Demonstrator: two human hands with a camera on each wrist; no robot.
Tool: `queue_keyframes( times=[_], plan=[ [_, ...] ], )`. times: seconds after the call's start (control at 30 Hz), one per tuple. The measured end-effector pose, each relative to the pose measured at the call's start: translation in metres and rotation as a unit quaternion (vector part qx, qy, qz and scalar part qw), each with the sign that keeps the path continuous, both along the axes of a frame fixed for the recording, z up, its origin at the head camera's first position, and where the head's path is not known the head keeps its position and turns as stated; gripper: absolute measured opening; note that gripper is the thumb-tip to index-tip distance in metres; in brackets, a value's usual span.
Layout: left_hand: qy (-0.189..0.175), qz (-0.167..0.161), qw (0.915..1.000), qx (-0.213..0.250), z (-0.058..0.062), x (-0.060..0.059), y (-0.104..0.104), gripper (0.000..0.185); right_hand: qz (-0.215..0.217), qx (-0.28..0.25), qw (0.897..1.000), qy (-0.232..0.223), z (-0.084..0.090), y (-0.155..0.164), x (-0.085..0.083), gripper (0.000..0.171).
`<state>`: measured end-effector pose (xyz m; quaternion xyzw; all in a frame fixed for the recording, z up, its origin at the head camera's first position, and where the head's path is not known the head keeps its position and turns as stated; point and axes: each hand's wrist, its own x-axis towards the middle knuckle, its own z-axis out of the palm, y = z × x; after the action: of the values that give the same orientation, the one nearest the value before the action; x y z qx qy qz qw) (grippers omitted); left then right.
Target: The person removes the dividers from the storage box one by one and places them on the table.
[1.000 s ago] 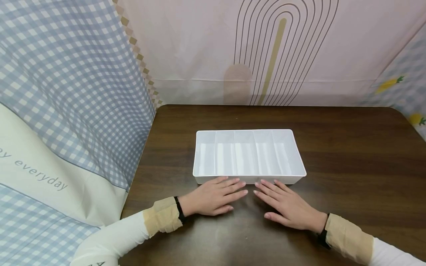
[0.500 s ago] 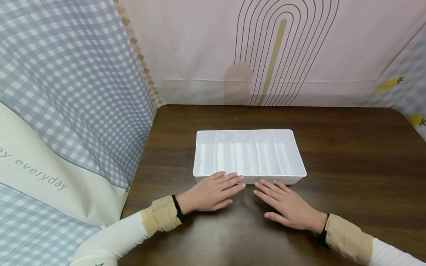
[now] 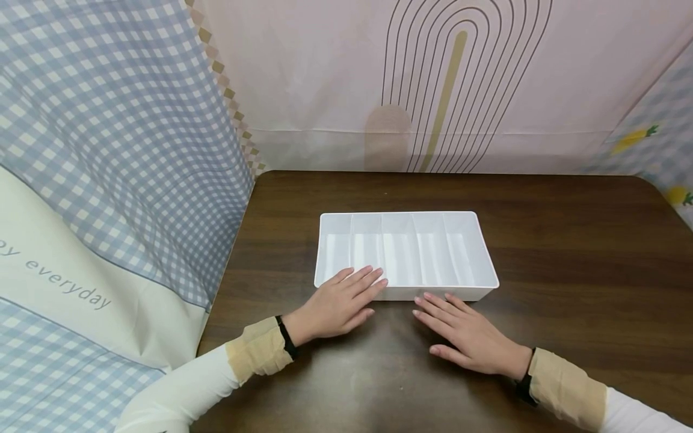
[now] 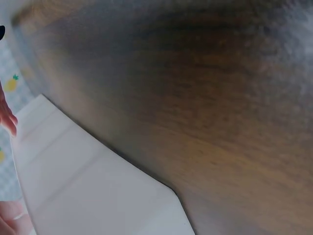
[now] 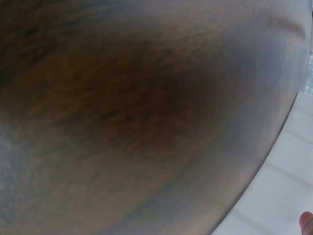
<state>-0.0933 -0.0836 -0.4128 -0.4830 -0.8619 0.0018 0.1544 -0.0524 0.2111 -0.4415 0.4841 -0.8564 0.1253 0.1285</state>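
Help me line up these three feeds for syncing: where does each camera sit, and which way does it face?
Head: worn on the head, looking forward and down at the white divided tray on the dark wooden table; both hands show, left hand over the tray's near rim, right hand flat on the table.
Left wrist: low by the left hand, facing across the table; fingertips show at the edge.
Right wrist: low over the table; one fingertip shows.
Shared: all three see the tray and table.
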Motion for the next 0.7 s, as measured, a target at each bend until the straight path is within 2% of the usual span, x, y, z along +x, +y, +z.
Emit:
queue_keyframes(
  times=[0.3,0.7],
  plan=[
    [-0.002,0.033,0.9981,0.052,-0.0027,-0.0039,-0.0032,0.051,-0.001,0.0,1.0,-0.002,0.0003,-0.0005,0.0004,0.057],
    [-0.068,0.107,0.9864,0.105,-0.0028,-0.0085,-0.007,0.051,-0.003,-0.001,1.0,-0.004,-0.0004,0.0007,0.0003,0.057]
  ],
)
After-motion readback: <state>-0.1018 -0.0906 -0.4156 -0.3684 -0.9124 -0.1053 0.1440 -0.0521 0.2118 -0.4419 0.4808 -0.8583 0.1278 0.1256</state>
